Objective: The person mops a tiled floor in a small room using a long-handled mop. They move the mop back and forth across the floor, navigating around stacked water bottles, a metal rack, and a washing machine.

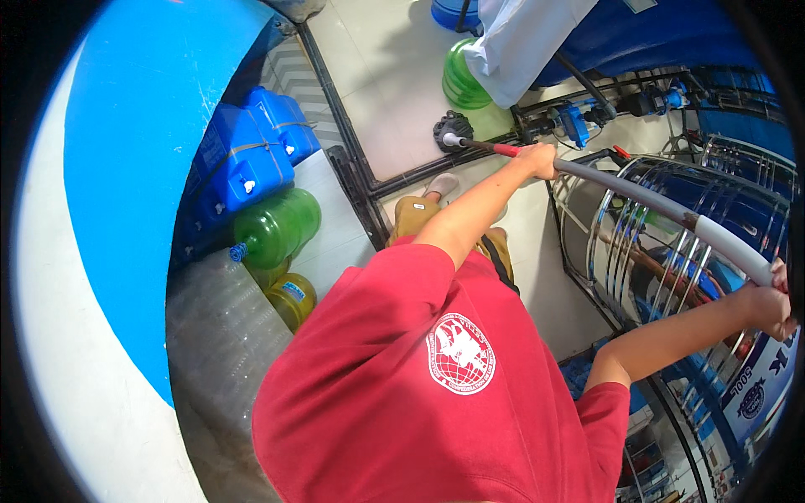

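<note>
A long-handled mop (pixel 625 186) runs across the upper right, its handle in red, grey and white sections. My left hand (pixel 538 160) is closed around the handle near the red section. Farther up, at the white end by the right rim, my right hand (pixel 767 307) grips it too; some of its fingers are cut off by the picture's dark edge. The dark grey mop head (pixel 453 129) is beside the black pipe rail (pixel 419 176), over the pale floor tiles. Whether its strands press on the floor is hard to tell.
A shiny steel tank (pixel 604 243) stands close on my right. Black pipes with a blue valve (pixel 573 124) run ahead of it. Left of me lie blue water containers (pixel 251 173), a green jug (pixel 278 225) and a yellow jug (pixel 292 300). Another green jug (pixel 464 77) stands ahead under white cloth (pixel 524 42).
</note>
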The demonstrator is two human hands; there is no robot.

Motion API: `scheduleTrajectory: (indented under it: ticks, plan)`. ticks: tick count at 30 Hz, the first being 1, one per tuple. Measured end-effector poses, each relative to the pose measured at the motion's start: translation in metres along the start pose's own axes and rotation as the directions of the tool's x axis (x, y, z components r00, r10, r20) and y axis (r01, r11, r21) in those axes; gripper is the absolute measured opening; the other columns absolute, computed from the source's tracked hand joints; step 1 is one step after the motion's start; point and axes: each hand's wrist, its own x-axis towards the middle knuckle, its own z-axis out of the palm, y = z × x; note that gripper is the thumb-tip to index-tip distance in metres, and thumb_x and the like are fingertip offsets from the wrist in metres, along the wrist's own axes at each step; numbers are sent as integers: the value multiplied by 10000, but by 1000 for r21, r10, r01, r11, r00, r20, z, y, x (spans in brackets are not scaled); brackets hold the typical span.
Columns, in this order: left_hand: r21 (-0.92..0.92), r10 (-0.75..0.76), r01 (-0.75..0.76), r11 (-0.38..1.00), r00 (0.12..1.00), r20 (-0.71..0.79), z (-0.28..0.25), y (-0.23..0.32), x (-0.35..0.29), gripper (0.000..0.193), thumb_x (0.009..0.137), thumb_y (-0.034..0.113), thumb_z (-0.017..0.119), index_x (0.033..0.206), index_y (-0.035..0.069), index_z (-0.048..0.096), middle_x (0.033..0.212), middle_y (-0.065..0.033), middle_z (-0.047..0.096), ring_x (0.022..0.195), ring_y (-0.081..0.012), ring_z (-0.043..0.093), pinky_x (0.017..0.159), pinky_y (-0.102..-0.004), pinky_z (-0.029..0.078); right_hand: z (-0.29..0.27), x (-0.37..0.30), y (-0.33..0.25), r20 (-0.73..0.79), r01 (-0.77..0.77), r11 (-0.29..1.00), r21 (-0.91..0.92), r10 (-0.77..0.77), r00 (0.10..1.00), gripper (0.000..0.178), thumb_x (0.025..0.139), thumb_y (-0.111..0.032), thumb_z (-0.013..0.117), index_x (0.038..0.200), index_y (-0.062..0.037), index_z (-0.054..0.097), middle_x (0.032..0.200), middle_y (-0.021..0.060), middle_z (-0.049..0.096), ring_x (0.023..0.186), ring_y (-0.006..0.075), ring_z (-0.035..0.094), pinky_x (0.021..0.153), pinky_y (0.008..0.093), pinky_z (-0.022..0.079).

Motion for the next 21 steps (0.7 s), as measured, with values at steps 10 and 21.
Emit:
scheduleTrajectory:
  ticks: [10,21]
  plan:
    - [-67,-228,221,973,966,-119,-21,-82,-65,219,626,185,609,804,99,702,804,-196,669,825,-381,644,754,-461,510,43,-86,36,34,-292,946,141,290,956,150,818,-13,482,848,16,626,580,40,432,451,121,393,429,269,358]
    - [55,-242,244,968,970,-35,-41,-119,-97,204,642,210,605,784,100,701,816,-199,670,819,-384,645,744,-460,517,62,-119,5,-11,-323,940,115,326,945,198,826,29,433,800,-4,627,553,31,404,437,118,360,400,254,334]
